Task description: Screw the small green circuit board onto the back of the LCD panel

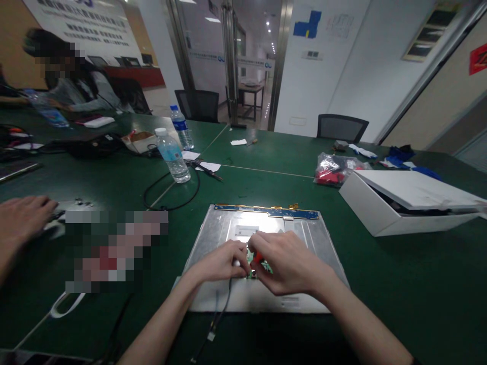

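Holding, in the right hand [283,261], a small bright-red object [257,257], with fingers curled narrowly around it, directly over a green printed circuit board [267,265]. Bringing, in the left hand [224,261], thumb and fingers close together at the left edge of the same board; cannot tell whether closed on anything. Located at the middle of a flat, rectangular, silver metal panel [205,246], with the panel lying on the dark green surface [266,187]. Fitted along the far edge of the panel: a long, narrow blue circuit strip [243,209]. Running from near the left hand past the near edge of the panel: a thin dark cable [229,296] with a small white connector [211,335]. Placed right of the panel: a white cardboard box [373,215], lid slightly raised. Placed beyond the box: a clear plastic bag with red contents [333,170]. Standing left of the panel's far side: a clear water bottle with white cap [173,157]. Visible at the left edge: another person's hand [28,213].
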Demonstrator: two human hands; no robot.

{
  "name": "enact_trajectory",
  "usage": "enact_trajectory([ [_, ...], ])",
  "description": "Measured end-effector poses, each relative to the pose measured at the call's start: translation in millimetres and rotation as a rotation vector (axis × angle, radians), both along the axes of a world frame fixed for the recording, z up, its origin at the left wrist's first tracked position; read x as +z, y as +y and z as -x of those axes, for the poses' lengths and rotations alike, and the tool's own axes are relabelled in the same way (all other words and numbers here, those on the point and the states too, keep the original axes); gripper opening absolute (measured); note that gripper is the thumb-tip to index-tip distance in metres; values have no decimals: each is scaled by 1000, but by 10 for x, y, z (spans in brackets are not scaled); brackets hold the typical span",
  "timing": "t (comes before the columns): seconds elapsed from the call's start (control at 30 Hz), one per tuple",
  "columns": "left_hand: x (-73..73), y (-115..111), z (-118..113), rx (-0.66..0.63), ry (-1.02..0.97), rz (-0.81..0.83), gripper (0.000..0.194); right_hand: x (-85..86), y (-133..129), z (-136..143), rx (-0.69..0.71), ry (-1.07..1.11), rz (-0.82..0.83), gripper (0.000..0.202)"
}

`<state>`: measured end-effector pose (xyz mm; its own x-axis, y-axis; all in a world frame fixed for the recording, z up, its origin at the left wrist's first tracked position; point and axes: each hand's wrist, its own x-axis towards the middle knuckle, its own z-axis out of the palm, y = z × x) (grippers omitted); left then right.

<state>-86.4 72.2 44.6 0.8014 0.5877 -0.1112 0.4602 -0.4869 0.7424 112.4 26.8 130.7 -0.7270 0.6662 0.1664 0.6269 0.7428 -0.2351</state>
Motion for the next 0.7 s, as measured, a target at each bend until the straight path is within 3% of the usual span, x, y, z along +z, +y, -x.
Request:
enact_trajectory([
  [0.13,16,-7,-6,24,-16,-4,12,-63,27,23,-30,-26,-35,10],
  [0.27,12,-7,-8,7,-50,-15,23,-121,43,39,-38,-36,-77,19],
  [0.47,17,13,-9,-15,-12,-27,11,-86,50,7,-52,-16,-75,18],
  [0.7,100,44,-13,-69,14,-39,14,-116,58,29,-109,-94,-138,27],
])
